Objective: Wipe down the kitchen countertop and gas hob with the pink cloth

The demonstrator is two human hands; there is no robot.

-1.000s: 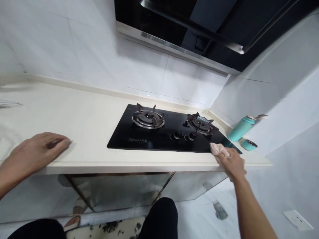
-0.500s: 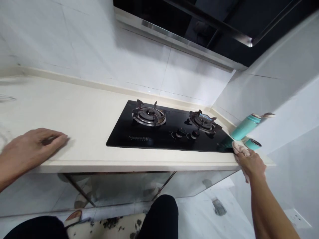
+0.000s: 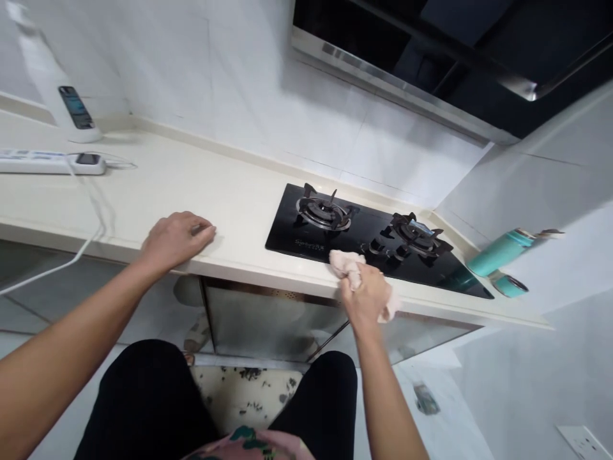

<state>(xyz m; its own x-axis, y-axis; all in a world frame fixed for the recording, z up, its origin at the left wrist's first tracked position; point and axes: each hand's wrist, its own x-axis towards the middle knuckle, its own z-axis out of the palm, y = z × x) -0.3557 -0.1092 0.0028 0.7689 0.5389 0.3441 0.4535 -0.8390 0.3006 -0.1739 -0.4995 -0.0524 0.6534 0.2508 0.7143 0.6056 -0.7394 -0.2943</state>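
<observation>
My right hand (image 3: 366, 295) is closed around a pale pink cloth (image 3: 345, 262) and presses it on the front strip of the cream counter (image 3: 239, 198), just before the black glass gas hob (image 3: 368, 239). The hob has two burners and two knobs. My left hand (image 3: 176, 239) rests on the counter's front edge left of the hob, fingers curled loosely, holding nothing.
A teal flask (image 3: 500, 251) lies tilted against the right wall with its teal cap (image 3: 510, 285) beside it. At the far left are a white power strip (image 3: 48, 162) with a trailing cable and a white bottle (image 3: 57, 83). A dark range hood (image 3: 445, 51) hangs above.
My right hand has dragged the cloth leftwards along the hob's front edge, from the right end to about the middle. The view has swung left, bringing the power strip into sight.
</observation>
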